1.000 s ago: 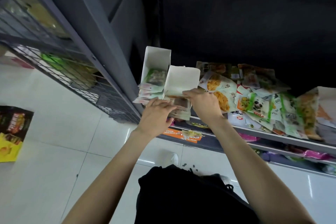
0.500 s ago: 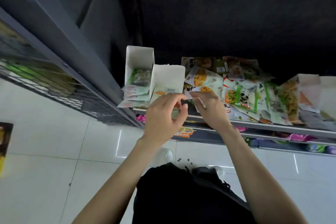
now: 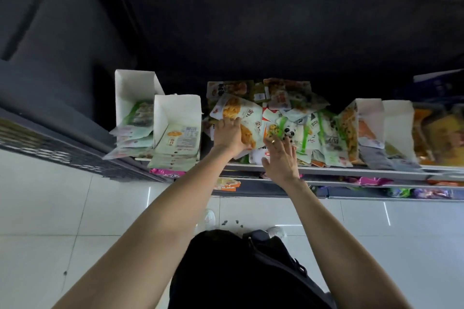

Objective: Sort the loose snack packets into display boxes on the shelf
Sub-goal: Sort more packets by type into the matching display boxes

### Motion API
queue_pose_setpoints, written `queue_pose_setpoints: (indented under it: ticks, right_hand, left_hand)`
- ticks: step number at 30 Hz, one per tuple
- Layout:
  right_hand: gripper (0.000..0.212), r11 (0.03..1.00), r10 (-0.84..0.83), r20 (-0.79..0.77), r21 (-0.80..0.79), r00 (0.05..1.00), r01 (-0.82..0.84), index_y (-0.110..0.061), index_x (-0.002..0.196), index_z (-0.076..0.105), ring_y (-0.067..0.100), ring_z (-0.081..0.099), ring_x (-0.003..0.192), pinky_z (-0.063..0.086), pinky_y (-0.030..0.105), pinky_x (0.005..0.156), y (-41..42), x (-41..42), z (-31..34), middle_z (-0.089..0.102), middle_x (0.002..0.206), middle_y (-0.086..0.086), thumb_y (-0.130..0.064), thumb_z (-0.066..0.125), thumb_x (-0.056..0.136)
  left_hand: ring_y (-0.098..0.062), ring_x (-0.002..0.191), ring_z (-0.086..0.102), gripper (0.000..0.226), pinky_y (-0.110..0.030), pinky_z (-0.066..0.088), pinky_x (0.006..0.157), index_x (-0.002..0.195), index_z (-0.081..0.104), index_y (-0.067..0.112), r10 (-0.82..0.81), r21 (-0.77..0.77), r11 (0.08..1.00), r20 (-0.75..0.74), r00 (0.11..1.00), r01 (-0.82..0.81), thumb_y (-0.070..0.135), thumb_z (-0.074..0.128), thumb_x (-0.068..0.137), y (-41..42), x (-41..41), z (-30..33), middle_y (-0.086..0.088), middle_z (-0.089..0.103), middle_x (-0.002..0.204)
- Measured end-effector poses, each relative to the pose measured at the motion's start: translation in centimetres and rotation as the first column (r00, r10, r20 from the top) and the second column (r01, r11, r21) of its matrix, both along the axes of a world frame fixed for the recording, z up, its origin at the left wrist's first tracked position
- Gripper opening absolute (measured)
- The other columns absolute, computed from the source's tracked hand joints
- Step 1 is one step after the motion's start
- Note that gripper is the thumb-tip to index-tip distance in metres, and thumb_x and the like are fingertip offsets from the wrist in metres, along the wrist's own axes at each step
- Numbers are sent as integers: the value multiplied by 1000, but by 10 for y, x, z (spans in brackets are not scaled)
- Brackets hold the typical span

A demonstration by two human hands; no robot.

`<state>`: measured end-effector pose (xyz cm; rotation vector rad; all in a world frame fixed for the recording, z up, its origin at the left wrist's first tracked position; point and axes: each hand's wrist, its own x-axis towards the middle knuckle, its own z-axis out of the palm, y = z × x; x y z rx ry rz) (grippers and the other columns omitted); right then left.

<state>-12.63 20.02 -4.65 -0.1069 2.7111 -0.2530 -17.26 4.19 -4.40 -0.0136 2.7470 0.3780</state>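
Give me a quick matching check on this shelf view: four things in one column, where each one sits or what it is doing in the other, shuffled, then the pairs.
Things
1. left hand
2. right hand
3. tall white box
4. panda packet

Places or states
A. far left on the shelf, green packets inside
B. fingers spread, at the pile's front edge
C. in the loose pile, just beyond the right fingertips
D. resting on an orange-printed packet

Pairs: 1-D, 2-B, 3-A, 4-C

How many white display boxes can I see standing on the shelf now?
4. Two stand left of the loose pile: back box, front box. Two stand right of it: and. More may be hidden further right.
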Motion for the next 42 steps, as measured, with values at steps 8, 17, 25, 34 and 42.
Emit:
queue_pose_setpoints:
  ticks: [8,17,25,34,42]
  right_hand:
    - [57,997,54,-12,-56,998,-54,-28,148,25,31,-3,146,7,45,119,13,-1,2,9,159,-1,-27,48,96]
    - [45,576,-385,169,-725,908,379,-14,128,50,10,63,91,50,26,73,-13,10,50,66,113,-2,-41,56,92]
    - [24,321,-333,63,-930,941,176,-9,108,62,4,68,78,55,20,58,-71,6,112,69,98,-8,-13,70,85]
    - [6,575,-236,-448,-780,862,-248,-4,89,62,12,67,68,57,29,58,-145,26,67,72,82,2,-7,67,86]
    - [11,854,143,-653,-299,744,-426,-13,86,75,28,61,90,54,32,62,-154,19,28,68,96,6,-7,76,76]
  left_hand:
    - [-14,78,53,40,-18,34,48,123,51,8,109,187,973,133,985,-133,32,60,91,-1,-9,48,-4,58,102]
    - [-10,81,58,34,-19,43,57,118,51,14,291,476,860,-166,942,-182,35,58,92,-39,71,104,4,64,106]
    - [0,96,59,17,-19,49,79,98,59,22,504,723,660,-224,834,-205,30,67,85,-101,96,104,16,64,97]
    - [-14,81,60,18,-26,52,77,98,73,14,470,515,838,-517,715,-179,15,73,80,-170,98,85,-2,64,99]
    - [-22,81,63,9,-34,51,69,86,76,25,88,124,992,-563,822,-22,24,76,77,-191,109,68,5,70,83]
